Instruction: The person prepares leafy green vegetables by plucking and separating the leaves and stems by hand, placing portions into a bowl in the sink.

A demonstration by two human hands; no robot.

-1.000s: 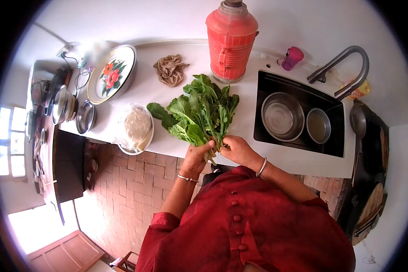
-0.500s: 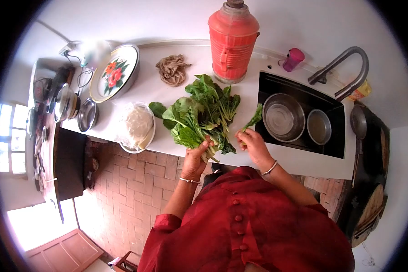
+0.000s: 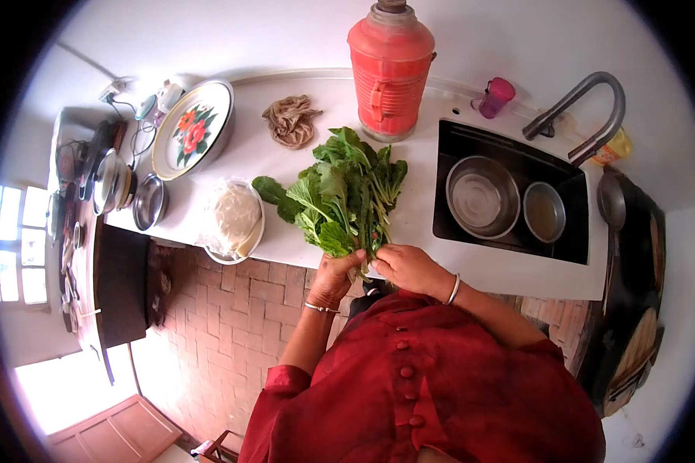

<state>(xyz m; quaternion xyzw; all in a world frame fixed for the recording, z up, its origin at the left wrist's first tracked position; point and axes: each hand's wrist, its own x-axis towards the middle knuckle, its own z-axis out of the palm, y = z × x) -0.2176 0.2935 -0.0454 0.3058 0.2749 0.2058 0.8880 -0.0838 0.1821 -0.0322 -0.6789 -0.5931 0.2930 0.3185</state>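
A bunch of leafy greens (image 3: 340, 193) lies over the white counter's front edge, leaves pointing toward the wall. My left hand (image 3: 336, 278) is closed around the pale stems at the near end. Right beside it, my right hand (image 3: 409, 268) has its fingers pinched at the stems of the same bunch. The fingertips of my right hand are partly hidden among the leaves and stalks. To the left of the greens, a white bowl (image 3: 261, 224) holds a pale mass under clear plastic.
A red thermos (image 3: 391, 73) stands behind the greens, with a crumpled brown cloth (image 3: 291, 121) to its left. At right, the black sink (image 3: 517, 147) holds two metal basins under a curved faucet (image 3: 614, 100). A flowered enamel basin (image 3: 193, 127) leans at the left, near a metal bowl (image 3: 150, 201).
My right hand has moved left from beside the sink to the bunch, bringing the single leafy stalk it held. My left hand keeps its hold on the stems.
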